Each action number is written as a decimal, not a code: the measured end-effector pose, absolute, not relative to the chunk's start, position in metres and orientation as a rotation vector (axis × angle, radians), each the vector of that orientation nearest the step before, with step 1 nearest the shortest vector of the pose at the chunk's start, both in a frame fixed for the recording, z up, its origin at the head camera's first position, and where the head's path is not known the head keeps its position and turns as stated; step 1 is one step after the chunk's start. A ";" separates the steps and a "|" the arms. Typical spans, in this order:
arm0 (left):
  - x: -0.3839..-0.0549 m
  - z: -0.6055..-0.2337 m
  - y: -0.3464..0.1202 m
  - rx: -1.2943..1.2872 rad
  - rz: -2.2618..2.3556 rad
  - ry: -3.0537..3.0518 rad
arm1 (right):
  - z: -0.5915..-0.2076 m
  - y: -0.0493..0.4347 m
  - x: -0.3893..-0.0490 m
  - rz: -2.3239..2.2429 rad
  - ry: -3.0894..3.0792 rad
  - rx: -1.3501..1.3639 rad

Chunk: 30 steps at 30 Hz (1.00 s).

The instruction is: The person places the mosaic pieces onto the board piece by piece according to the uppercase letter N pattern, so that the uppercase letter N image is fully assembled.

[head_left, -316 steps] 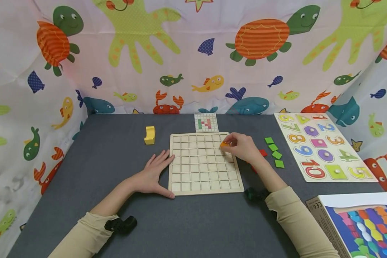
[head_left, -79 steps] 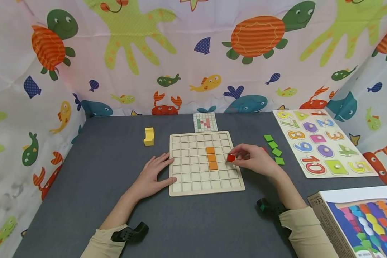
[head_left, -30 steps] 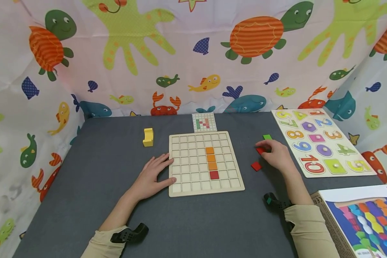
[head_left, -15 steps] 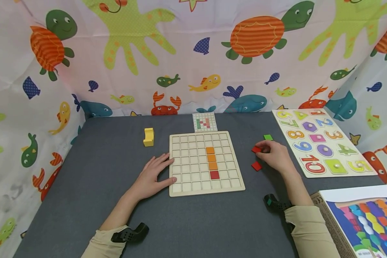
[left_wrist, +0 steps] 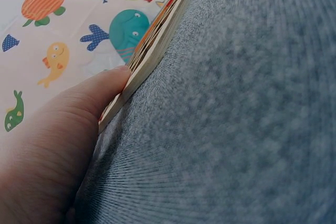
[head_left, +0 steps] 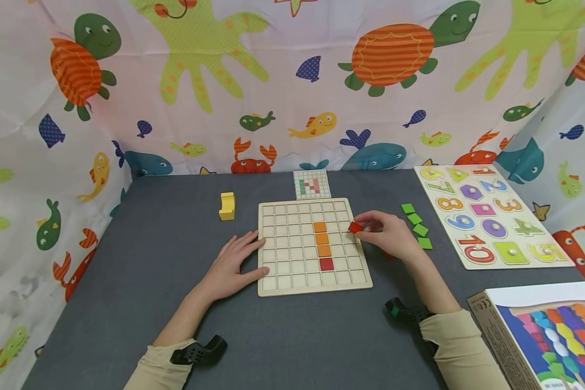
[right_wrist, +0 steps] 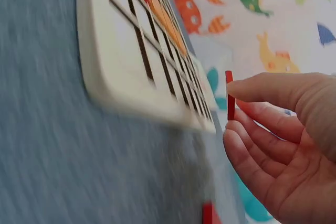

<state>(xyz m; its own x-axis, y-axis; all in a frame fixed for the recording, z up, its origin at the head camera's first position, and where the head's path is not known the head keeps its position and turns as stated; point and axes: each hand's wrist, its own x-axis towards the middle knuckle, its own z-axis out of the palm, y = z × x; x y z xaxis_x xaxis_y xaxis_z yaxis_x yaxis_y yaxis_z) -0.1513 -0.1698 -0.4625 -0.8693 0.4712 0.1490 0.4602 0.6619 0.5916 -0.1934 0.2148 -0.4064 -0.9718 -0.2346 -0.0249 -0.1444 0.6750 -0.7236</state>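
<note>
A wooden grid board [head_left: 292, 293] lies on the dark table, with three orange tiles [head_left: 322, 238] in one column and a red tile [head_left: 326, 264] just below them. My left hand [head_left: 230, 266] rests at the board's left edge, fingers spread; in the left wrist view its thumb [left_wrist: 113, 80] touches the rim. Between thumb and fingers, my right hand [head_left: 389, 236] pinches another red tile [head_left: 355, 227] over the right edge of the board. The right wrist view shows this held tile [right_wrist: 230, 95] edge-on. A further red tile [right_wrist: 210, 214] lies on the table, mostly hidden by the hand.
Several green tiles [head_left: 420, 229] lie right of the right hand. Behind the board leans a small pattern card [head_left: 312, 184]. A yellow block [head_left: 227, 207] stands back left. To the right are a number puzzle board [head_left: 460, 195] and a picture box [head_left: 541, 336].
The right hand has picked up a red tile from the table and carried it left to the board. Earlier, the three orange tiles and one red tile came onto the grid. The left hand stays put.
</note>
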 end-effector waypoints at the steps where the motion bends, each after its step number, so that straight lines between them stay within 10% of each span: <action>1: -0.152 -0.462 -0.170 0.798 1.007 2.847 | -0.406 0.209 -0.193 -1.181 2.757 -0.336; 30: -0.151 -0.463 -0.170 0.778 0.997 2.857 | -0.415 0.134 -0.178 -1.093 2.623 -0.955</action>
<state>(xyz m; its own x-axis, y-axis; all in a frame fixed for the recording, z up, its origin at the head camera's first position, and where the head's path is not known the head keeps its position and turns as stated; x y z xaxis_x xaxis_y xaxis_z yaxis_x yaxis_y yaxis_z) -0.1513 -0.1697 -0.4630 -0.8758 0.4610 0.1430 0.4498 0.6723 0.5880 -0.1779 0.1339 -0.4149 -0.7878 -0.6067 0.1059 -0.5024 0.5337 -0.6803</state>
